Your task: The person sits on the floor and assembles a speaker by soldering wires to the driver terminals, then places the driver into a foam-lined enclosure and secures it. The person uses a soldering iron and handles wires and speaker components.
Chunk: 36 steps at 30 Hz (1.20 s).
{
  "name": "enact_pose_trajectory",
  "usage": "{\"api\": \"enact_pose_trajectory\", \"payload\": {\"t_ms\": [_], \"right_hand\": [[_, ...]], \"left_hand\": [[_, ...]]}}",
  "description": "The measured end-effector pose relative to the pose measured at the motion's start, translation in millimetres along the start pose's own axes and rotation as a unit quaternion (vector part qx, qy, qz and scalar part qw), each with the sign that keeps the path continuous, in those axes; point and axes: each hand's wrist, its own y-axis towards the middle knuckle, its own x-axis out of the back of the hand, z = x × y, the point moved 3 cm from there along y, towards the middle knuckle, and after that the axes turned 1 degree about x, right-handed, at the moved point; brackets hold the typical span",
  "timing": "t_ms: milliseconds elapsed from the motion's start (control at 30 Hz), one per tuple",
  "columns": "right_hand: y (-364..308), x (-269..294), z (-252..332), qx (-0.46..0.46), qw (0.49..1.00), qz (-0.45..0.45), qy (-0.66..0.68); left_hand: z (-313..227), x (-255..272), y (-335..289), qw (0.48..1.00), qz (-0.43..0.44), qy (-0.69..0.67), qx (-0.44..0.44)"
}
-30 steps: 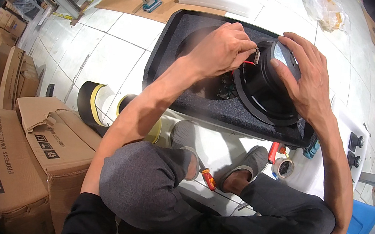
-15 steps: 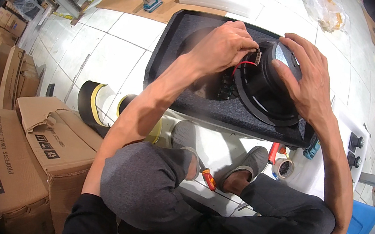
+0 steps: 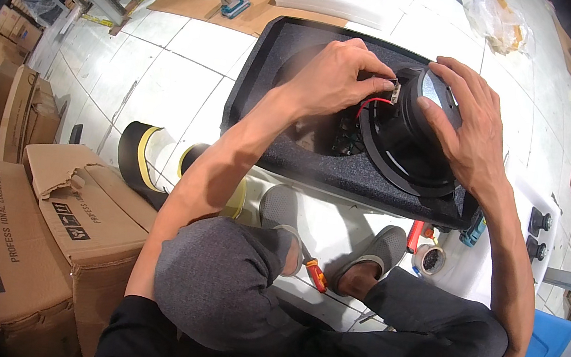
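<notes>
A black speaker driver (image 3: 416,170) stands tilted on its edge over a round opening in a dark, textured speaker cabinet (image 3: 258,89). My right hand (image 3: 472,125) grips the driver's back, thumb on one side and fingers over the far side. At the driver's left flank is a small pale terminal strip (image 3: 395,94), where a red wire (image 3: 374,101) comes up from inside the cabinet. My left hand (image 3: 343,76) pinches thumb and forefinger together right at that strip. What sits between those fingertips is too small and covered to make out.
Near my shoes lie a screwdriver (image 3: 316,275), a tape roll (image 3: 428,259) and a red-handled tool (image 3: 415,236). Cardboard boxes (image 3: 10,241) stand at my left. Beyond the cabinet are a cordless drill (image 3: 232,2) and a white foam tray (image 3: 330,4) of black parts.
My left fingertips have shifted slightly down at the terminal strip, still pinched. My right hand keeps its hold on the driver. The whole view has moved a little.
</notes>
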Motion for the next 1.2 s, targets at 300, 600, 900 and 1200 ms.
{"api": "enact_pose_trajectory", "payload": {"t_ms": [300, 600, 900, 1200], "right_hand": [[0.2, 0.4, 0.7, 0.001, 1.000, 0.001, -0.001], [1.0, 2.1, 2.0, 0.001, 1.000, 0.003, 0.006], [0.2, 0.5, 0.5, -0.003, 1.000, 0.007, -0.002], [-0.9, -1.3, -1.0, -0.013, 1.000, 0.012, 0.001]], "left_hand": [[-1.0, 0.8, 0.6, 1.000, 0.006, -0.004, 0.008], [0.7, 0.6, 0.1, 0.999, 0.009, -0.011, 0.033], [0.0, -1.0, 1.7, 0.999, -0.004, -0.013, 0.029], [1.5, -5.3, 3.4, 0.999, -0.018, -0.033, -0.008]]}}
